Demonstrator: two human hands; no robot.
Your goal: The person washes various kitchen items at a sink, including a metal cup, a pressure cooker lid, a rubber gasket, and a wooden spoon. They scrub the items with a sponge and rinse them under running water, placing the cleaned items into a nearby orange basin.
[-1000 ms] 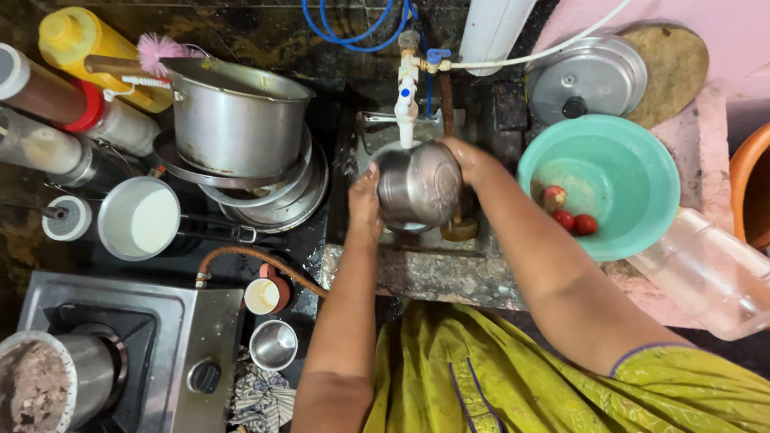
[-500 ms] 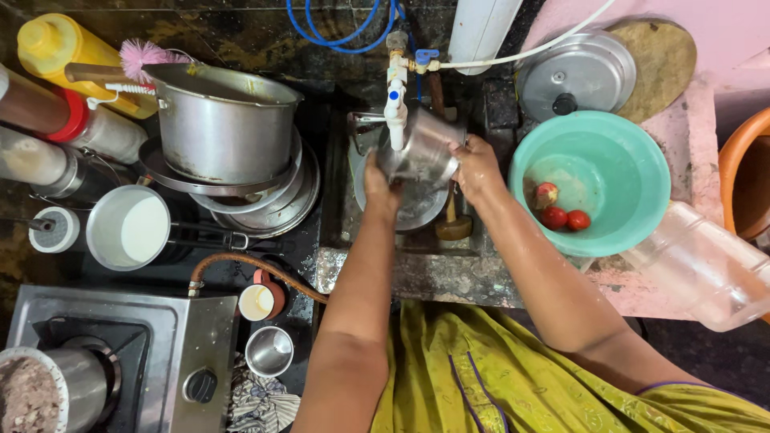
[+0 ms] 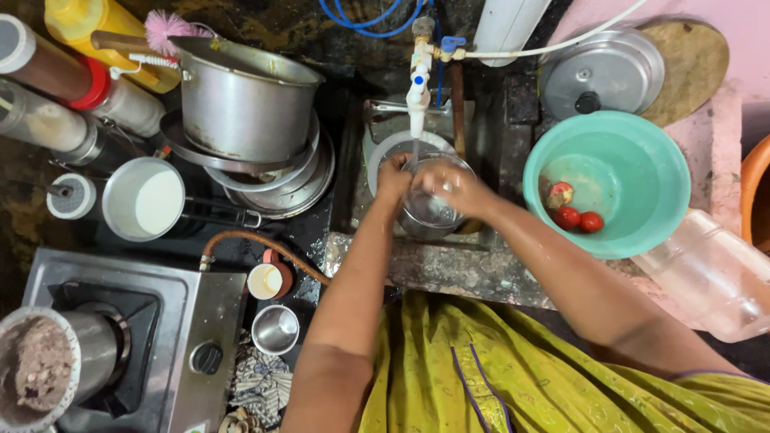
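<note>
Both hands have dropped since a moment ago, bringing the steel pot down from the spout into the sink, where it now sits upright with its mouth facing up instead of tipped sideways. Nearest to me, by the person's left elbow, a gas stove (image 3: 120, 337) carries a steel vessel of brownish mash (image 3: 40, 369), and a small steel cup (image 3: 275, 329) stands on the dark bench (image 3: 317, 232) just beside it, with a smaller cup of pale liquid (image 3: 265, 281) a little beyond. Further in, the left hand (image 3: 393, 178) is curled around the near-left rim of the steel pot (image 3: 429, 212), fingers wrapped over the edge, while the right hand (image 3: 449, 186) lies across the pot's mouth with its fingers bent down into it, pressed against the inside. A thin stream of water falls from the white tap (image 3: 419, 88) straight onto the hands. To the right sits a teal basin (image 3: 642, 160) holding two red tomatoes (image 3: 579, 219) and a cut piece, and a clear plastic container (image 3: 710, 277) lies on its side touching the basin's near edge. To the left, a white-lined saucepan (image 3: 144, 200) rests near a stack of steel dishes topped by a large pot (image 3: 241, 100). Farthest back are bottles (image 3: 48, 72) and a steel lid (image 3: 601, 72).
</note>
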